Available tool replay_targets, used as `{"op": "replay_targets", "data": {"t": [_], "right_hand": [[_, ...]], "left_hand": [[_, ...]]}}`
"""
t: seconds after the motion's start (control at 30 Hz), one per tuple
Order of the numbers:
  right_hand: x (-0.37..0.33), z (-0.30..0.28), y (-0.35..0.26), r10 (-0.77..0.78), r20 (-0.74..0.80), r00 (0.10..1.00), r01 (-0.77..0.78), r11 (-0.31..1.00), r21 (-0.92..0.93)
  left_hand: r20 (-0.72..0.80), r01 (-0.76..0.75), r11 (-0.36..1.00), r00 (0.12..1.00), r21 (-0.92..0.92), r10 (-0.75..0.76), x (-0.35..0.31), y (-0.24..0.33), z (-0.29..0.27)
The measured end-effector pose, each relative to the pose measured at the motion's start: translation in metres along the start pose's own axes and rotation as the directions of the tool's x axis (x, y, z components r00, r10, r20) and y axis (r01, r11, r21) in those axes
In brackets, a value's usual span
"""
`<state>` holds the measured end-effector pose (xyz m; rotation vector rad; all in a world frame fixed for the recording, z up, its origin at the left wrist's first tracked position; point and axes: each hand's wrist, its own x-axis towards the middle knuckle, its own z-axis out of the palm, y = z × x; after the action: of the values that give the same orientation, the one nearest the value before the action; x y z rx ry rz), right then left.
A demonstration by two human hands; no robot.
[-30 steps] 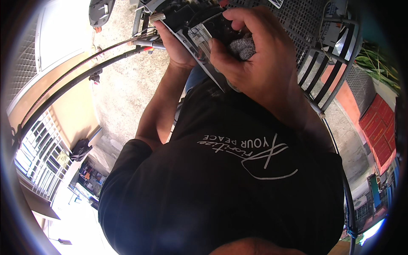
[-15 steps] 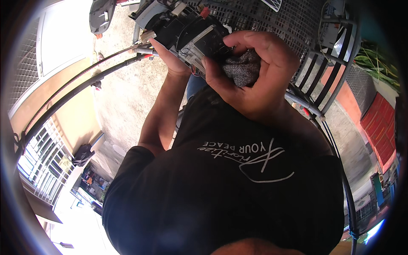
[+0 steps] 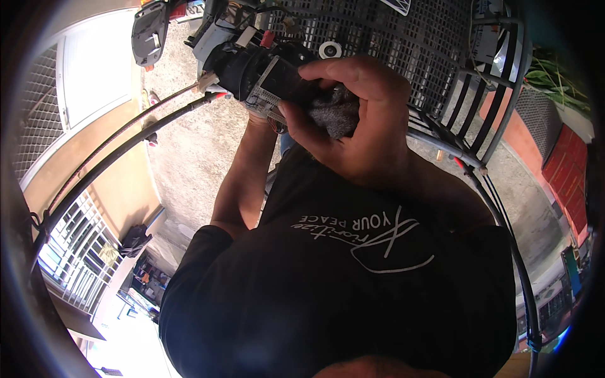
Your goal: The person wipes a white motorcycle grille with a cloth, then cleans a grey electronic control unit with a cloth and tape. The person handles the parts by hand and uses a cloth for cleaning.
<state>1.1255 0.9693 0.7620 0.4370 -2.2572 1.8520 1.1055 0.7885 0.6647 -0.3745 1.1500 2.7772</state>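
Observation:
A black machine part [image 3: 277, 79] with wires, a pale ridged strip and a red piece on top is held up over a dark slatted surface. My left hand [image 3: 259, 122] carries it from beneath; its fingers are hidden behind the part. My right hand [image 3: 372, 104] curls around a bunched grey cloth [image 3: 337, 113], thumb and forefinger reaching to the part's right end. The cloth sits in the palm, close against that end. On the slatted surface just beyond lies a white ring-shaped piece [image 3: 329, 50] with a dark centre.
The slatted dark surface [image 3: 403, 38] stretches behind the part, framed at the right by metal bars [image 3: 463, 113]. A grey plastic piece [image 3: 150, 34] is at the upper left. Long dark tubes [image 3: 126, 132] cross the left side above the concrete floor [image 3: 183, 151].
Both hands and the machine part have moved left and slightly down in view. The white ring-shaped piece now shows fully, and less of my left hand is visible.

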Motion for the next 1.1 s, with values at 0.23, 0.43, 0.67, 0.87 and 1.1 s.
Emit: {"op": "replay_targets", "data": {"t": [0.23,0.43,0.67,0.87,1.1], "right_hand": [[0.001,0.001,0.004,-0.097,-0.079,0.992,0.092,0.994,-0.057],[0.004,0.001,0.006,-0.127,-0.146,0.981,0.122,0.992,-0.041],[0.007,0.003,0.003,-0.117,-0.163,0.98,0.115,0.993,-0.022],[0.004,-0.007,-0.003,-0.116,-0.027,0.993,0.109,0.976,-0.186],[0.003,-0.005,0.001,-0.204,-0.077,0.976,0.19,0.969,-0.161]], "left_hand": [[-0.044,-0.064,0.998,0.997,0.024,0.065,0.006,-0.004,-0.006],[-0.027,-0.082,0.996,0.996,0.038,0.083,0.006,-0.004,-0.001],[-0.036,-0.123,0.989,0.991,0.079,0.127,0.004,-0.003,0.0],[-0.099,-0.227,0.953,0.963,0.2,0.25,0.002,-0.005,-0.013],[-0.111,-0.268,0.932,0.947,0.245,0.302,0.0,-0.003,-0.016]]}}
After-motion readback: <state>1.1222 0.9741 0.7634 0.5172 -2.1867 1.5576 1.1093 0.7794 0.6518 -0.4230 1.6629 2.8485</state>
